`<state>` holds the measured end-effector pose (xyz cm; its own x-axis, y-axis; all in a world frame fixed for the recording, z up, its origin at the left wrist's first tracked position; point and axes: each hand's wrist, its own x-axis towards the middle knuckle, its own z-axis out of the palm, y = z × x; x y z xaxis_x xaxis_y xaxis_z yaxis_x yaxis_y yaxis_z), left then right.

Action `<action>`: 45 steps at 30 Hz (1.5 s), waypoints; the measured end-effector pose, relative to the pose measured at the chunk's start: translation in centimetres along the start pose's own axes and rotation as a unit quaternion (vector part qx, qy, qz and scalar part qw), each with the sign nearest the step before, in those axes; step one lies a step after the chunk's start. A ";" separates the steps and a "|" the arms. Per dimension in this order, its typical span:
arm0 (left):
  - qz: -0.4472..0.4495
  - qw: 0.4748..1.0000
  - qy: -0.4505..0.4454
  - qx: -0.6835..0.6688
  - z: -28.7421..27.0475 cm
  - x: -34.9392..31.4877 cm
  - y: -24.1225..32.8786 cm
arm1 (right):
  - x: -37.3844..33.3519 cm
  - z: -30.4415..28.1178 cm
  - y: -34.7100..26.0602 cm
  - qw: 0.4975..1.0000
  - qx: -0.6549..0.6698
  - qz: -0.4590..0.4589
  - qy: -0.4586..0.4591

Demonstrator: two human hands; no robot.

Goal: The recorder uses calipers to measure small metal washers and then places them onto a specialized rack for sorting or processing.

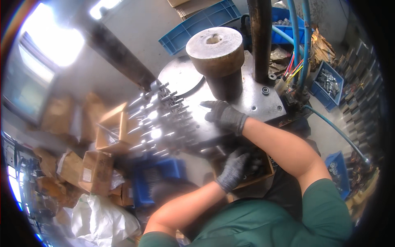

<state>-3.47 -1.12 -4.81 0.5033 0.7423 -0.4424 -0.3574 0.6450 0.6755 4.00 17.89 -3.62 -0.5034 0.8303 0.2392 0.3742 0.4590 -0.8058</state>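
Observation:
My right hand (227,116), in a grey work glove, is over a shiny metal machine plate (255,96), just in front of a thick steel column with a round top (216,51). Its fingers point left and look apart, with nothing visible between them. Left of it, many short metal pins (164,111) stand up in rows on the plate, blurred. Lower down, my left hand (234,169), gloved too, reaches into a cardboard box (263,175) of small dark parts. Blur hides its fingertips, so I cannot tell whether they hold a part.
A dark upright post (260,45) and blue hoses (305,45) rise behind the plate. Blue bins of metal parts (328,84) stand at the right, with another blue bin (154,177) at lower left. Cartons (96,171) and a white sack (103,220) crowd the left floor.

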 end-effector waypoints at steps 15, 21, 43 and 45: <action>0.015 0.997 0.033 0.072 -0.9 0.4 -0.4 | 0.6 -0.8 -1.3 0.990 0.129 0.057 -0.024; 0.029 0.992 0.043 0.113 -2.0 0.9 -1.3 | 0.6 1.3 -1.8 0.997 -0.034 -0.062 0.038; 0.152 0.984 0.064 -0.068 -0.4 -1.9 6.8 | -11.6 -11.5 -9.5 0.999 -0.016 0.005 0.051; 0.186 0.975 0.058 -0.107 -0.6 -1.8 7.5 | -13.0 -12.3 -9.9 0.990 -0.128 -0.031 0.049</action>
<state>-7.57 2.49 0.71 0.2193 0.9399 -0.2619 -0.6611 0.3405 0.6686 16.44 6.48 7.90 -0.4576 0.8194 0.3451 0.5366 0.5640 -0.6277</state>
